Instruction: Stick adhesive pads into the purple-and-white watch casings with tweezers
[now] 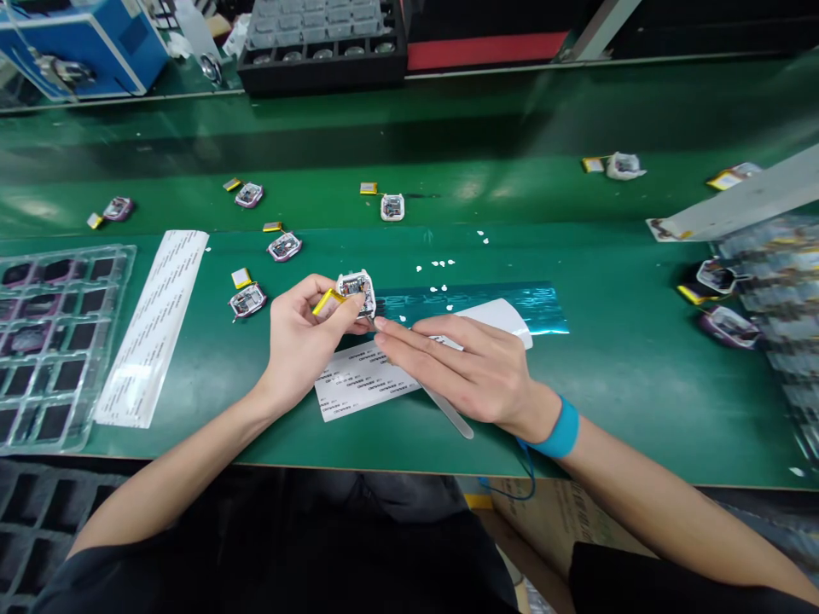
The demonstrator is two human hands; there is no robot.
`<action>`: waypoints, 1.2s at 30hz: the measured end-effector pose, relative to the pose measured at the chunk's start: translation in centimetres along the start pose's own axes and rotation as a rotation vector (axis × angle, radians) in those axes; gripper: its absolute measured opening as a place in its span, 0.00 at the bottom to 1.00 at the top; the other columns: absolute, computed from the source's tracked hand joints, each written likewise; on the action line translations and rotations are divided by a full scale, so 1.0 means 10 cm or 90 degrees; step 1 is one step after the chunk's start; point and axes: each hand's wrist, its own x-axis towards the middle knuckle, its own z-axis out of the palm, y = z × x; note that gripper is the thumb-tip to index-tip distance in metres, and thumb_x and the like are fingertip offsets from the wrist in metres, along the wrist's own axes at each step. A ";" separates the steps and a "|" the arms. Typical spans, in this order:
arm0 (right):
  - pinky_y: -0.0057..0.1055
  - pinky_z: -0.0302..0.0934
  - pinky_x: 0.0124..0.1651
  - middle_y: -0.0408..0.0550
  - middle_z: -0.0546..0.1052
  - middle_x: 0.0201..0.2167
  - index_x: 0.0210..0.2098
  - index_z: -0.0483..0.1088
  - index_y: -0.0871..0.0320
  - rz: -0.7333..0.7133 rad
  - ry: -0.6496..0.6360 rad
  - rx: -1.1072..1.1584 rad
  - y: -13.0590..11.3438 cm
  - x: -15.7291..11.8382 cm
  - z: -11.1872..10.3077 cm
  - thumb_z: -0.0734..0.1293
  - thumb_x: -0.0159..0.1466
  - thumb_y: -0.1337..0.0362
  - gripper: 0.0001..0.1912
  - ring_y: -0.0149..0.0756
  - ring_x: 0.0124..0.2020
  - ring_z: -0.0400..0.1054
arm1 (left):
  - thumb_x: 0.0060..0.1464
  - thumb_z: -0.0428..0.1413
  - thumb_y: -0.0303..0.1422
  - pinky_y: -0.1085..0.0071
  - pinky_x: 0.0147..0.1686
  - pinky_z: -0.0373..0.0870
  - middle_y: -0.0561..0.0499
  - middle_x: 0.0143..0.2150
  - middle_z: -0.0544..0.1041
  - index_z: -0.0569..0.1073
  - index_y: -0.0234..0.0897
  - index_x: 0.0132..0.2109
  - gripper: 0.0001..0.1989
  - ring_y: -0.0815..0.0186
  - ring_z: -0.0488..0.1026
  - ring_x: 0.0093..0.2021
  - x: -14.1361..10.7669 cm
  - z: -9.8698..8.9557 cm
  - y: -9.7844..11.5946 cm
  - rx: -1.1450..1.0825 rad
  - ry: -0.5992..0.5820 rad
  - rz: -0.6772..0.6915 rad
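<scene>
Left hand [304,337] holds casing [353,287] — right hand [477,368], seemingly tweezers [451,414].

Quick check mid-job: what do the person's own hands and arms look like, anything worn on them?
Both the left hand and right hand are ungloved. The right wrist wears a plain, wide blue band with a thin blue cord hanging below. Black sleeves leave both forearms bare.

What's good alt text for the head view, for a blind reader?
A person's left hand holds a small white housing with exposed electronics and a yellow pack, while the right hand holds a slim metal tool by the housing. A printed sheet and blue film lie beneath on a green workbench with similar units around.
</scene>
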 end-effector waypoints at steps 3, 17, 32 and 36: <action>0.34 0.78 0.37 0.46 0.83 0.51 0.53 0.77 0.58 0.025 0.009 0.021 -0.02 0.00 0.03 0.68 0.69 0.75 0.15 0.37 0.37 0.76 | 0.46 0.69 0.32 0.70 0.27 0.83 0.56 0.26 0.77 0.74 0.37 0.30 0.11 0.68 0.79 0.24 0.00 0.01 -0.02 -0.004 -0.005 0.015; 0.34 0.77 0.36 0.46 0.84 0.50 0.67 0.66 0.51 0.126 0.061 0.160 -0.01 -0.04 0.06 0.68 0.67 0.75 0.31 0.37 0.38 0.77 | 0.45 0.71 0.34 0.70 0.28 0.83 0.54 0.27 0.80 0.76 0.38 0.35 0.13 0.65 0.81 0.24 -0.01 0.00 0.01 -0.004 -0.018 -0.012; 0.34 0.75 0.36 0.46 0.84 0.43 0.56 0.76 0.50 0.255 0.049 0.330 -0.03 -0.01 -0.03 0.66 0.69 0.76 0.21 0.35 0.37 0.75 | 0.43 0.71 0.32 0.69 0.25 0.83 0.54 0.28 0.81 0.73 0.38 0.33 0.14 0.64 0.80 0.22 -0.02 -0.03 0.09 -0.038 -0.095 -0.093; 0.37 0.77 0.39 0.50 0.83 0.51 0.60 0.72 0.54 0.180 0.005 0.294 -0.05 -0.04 -0.07 0.66 0.66 0.80 0.26 0.38 0.41 0.76 | 0.42 0.71 0.31 0.71 0.23 0.81 0.56 0.25 0.78 0.70 0.38 0.30 0.16 0.65 0.79 0.21 -0.03 -0.03 0.12 -0.052 -0.092 -0.114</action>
